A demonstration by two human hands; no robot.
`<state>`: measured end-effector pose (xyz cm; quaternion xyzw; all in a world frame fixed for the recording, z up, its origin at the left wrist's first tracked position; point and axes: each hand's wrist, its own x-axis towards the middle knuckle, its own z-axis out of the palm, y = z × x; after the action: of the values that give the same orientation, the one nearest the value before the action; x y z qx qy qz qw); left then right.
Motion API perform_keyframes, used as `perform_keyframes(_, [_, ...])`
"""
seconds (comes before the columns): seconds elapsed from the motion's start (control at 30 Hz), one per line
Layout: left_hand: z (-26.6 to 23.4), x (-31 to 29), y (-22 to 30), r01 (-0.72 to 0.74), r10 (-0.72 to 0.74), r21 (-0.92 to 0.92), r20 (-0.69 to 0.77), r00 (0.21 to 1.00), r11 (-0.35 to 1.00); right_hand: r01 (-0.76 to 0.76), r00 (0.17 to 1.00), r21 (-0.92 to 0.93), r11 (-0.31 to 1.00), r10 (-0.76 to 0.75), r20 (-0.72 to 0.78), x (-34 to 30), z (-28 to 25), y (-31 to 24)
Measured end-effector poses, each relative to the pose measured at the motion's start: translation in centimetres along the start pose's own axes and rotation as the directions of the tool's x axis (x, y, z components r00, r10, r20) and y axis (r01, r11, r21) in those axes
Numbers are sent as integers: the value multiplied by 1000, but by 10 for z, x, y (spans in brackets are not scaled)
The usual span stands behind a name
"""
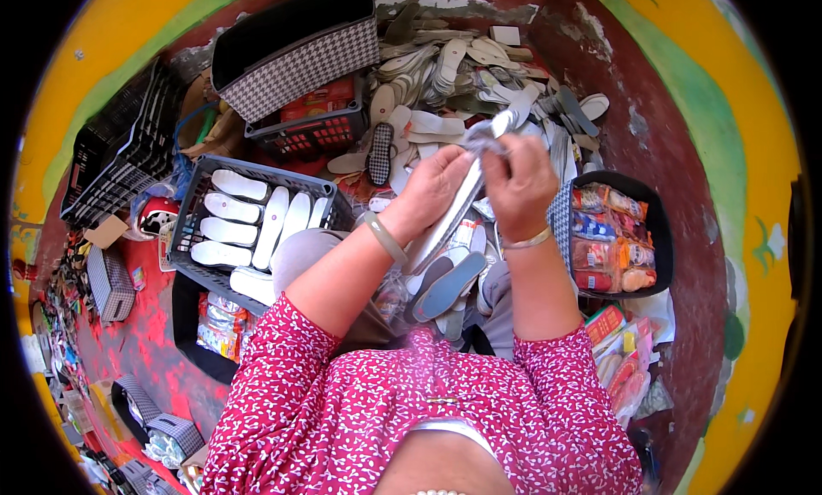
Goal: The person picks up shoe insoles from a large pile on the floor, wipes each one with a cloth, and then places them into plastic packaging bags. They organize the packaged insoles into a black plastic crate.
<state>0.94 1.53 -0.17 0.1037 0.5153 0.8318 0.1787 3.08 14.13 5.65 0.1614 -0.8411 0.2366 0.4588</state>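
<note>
My left hand is closed around a long pale insole, held tilted above my lap. At its upper end my right hand pinches a crumpled greyish piece; whether it is cloth or plastic I cannot tell. Below my hands, blue-grey insoles lie in a loose heap between my knees. Just beyond is a large pile of white and grey insoles, with a black-and-white checked sole at its near left side.
To the left stands a grey plastic crate with white insoles laid in rows. A houndstooth box rests over a dark crate at the back. At right, a fabric box holds bagged goods beside packaged insoles.
</note>
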Motion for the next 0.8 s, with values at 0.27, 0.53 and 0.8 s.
perform_keyframes(0.27, [-5,3,3,-48,45,228,18,999,972,-305,947,228,925,319,-26,8,-6,32])
perform_keyframes(0.53, [-32,19,24,26,-41,-43,-404,914,999,-31,932,502,864,-157,327,-24,13,-33])
perform_keyframes(0.8, [-59,14,44,-81,-103,-336,-494,863,938,181,866,380,907,-330,375,-38,8,-45])
